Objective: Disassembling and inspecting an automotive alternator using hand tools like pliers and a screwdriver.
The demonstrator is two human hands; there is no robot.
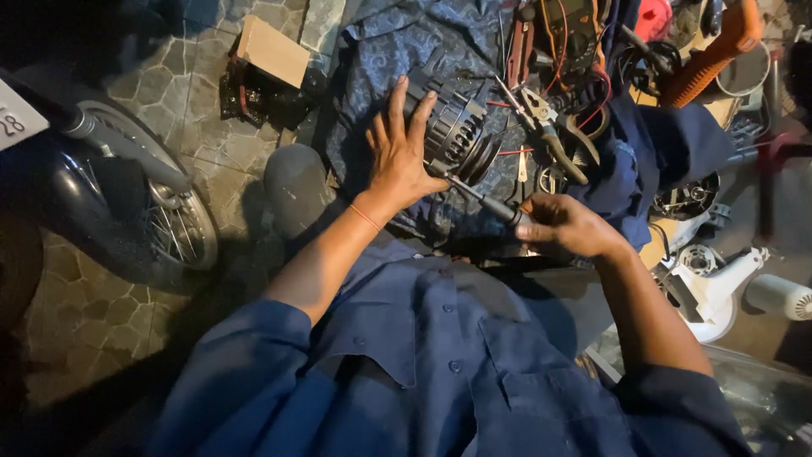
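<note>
A dark ribbed alternator-like motor unit (461, 131) lies on a blue patterned cloth (397, 51) on my lap. My left hand (397, 152) lies flat on its left side, fingers spread, steadying it. My right hand (562, 224) is closed around the dark handle of a screwdriver (486, 200), whose shaft points up-left into the unit near its pulley. A thin orange band circles my left wrist. I wear a dark blue work shirt.
Pliers (550, 135), red wires and a multimeter (571, 30) lie beyond the unit. An orange-handled tool (710, 55) sits top right. White machine parts (710, 283) rest at right. A motorcycle wheel (161, 211) stands left on stone paving, near a wooden block (272, 51).
</note>
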